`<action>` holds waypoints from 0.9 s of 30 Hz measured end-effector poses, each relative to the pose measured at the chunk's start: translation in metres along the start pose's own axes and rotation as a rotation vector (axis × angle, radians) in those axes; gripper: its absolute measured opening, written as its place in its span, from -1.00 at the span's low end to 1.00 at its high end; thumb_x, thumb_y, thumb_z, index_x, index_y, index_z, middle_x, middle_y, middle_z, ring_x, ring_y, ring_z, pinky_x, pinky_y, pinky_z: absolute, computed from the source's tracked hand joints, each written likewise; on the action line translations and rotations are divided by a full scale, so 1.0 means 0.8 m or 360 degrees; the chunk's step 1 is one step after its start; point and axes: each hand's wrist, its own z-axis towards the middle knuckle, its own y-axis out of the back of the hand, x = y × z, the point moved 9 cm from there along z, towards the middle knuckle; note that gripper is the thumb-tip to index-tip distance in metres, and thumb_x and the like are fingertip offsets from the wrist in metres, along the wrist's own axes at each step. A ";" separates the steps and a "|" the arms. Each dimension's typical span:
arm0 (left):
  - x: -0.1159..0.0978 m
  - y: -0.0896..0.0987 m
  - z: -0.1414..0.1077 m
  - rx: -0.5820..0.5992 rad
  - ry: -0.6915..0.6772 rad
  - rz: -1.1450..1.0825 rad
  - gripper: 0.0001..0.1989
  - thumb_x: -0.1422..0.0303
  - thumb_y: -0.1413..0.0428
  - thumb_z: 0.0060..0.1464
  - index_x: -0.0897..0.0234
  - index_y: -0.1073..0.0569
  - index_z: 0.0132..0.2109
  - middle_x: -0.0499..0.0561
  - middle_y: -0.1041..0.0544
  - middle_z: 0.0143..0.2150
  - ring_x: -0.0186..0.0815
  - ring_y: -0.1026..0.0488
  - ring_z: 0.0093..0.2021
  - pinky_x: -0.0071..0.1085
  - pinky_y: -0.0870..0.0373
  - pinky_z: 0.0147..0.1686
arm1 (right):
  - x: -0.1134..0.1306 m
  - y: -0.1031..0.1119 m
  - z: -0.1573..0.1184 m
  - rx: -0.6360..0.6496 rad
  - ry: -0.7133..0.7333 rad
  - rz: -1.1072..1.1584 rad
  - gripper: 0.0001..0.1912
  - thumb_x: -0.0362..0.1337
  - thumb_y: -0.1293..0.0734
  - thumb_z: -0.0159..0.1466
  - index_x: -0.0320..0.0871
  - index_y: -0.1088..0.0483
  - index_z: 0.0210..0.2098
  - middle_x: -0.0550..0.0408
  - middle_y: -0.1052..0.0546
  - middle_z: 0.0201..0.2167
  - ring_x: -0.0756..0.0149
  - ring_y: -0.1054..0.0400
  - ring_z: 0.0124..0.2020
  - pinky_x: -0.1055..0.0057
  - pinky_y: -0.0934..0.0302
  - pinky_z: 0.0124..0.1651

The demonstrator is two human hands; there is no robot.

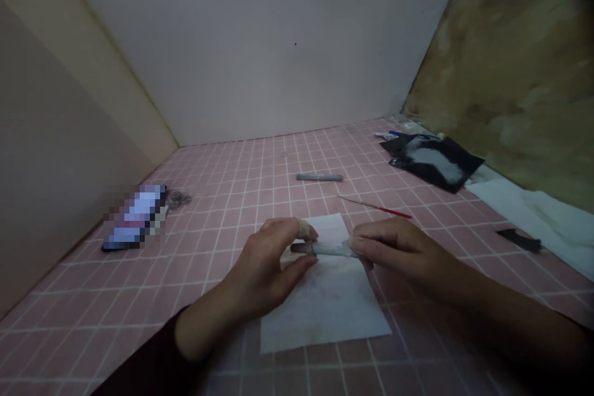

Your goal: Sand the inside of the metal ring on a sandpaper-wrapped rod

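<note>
Left hand (264,265) and right hand (400,246): both pinching one gray stick (333,249) over white paper (325,315); uneven pressure could twist it loose.

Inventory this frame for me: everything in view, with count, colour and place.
Held stick: 1, mostly grey, between both hands
Paper: 1, white, beneath the hands
Loose stick: 1, grey, beyond the paper
Thin tool: 1, red-handled, beyond the right hand
Phone: 1, pixelated, left
Small pile: 1, greyish, beside the phone
Dark sheet: 1, black with pale patch, right rear
White sheet: 1, white, far right
Scrap: 1, black, near the white sheet
Tabletop: 1, pink with white grid
Back wall: 1, pale grey
Hands: 2, dark left sleeve, centre
</note>
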 end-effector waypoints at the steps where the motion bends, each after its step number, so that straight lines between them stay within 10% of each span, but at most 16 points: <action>1: 0.000 -0.001 0.000 -0.0002 -0.0003 -0.0004 -0.78 0.45 -0.12 0.10 0.20 -0.34 -0.08 0.02 -0.50 -0.15 -0.22 -0.45 -0.13 -0.24 -0.41 -0.12 | -0.001 0.000 0.000 -0.0016 -0.0014 -0.0003 -0.61 -0.16 -0.14 0.33 -0.19 -0.23 -0.58 0.19 -0.22 -0.61 0.44 -0.15 -0.51 0.45 -0.01 -0.42; 27: 0.000 -0.001 -0.001 0.0073 -0.0041 -0.0003 -0.77 0.46 -0.11 0.10 0.19 -0.33 -0.08 -0.01 -0.50 -0.16 -0.24 -0.44 -0.12 -0.22 -0.35 -0.03 | -0.007 -0.001 0.002 0.0055 -0.0047 0.0129 -0.61 -0.18 -0.17 0.31 -0.20 -0.23 -0.61 0.20 -0.22 -0.63 0.44 -0.15 -0.52 0.46 -0.02 -0.41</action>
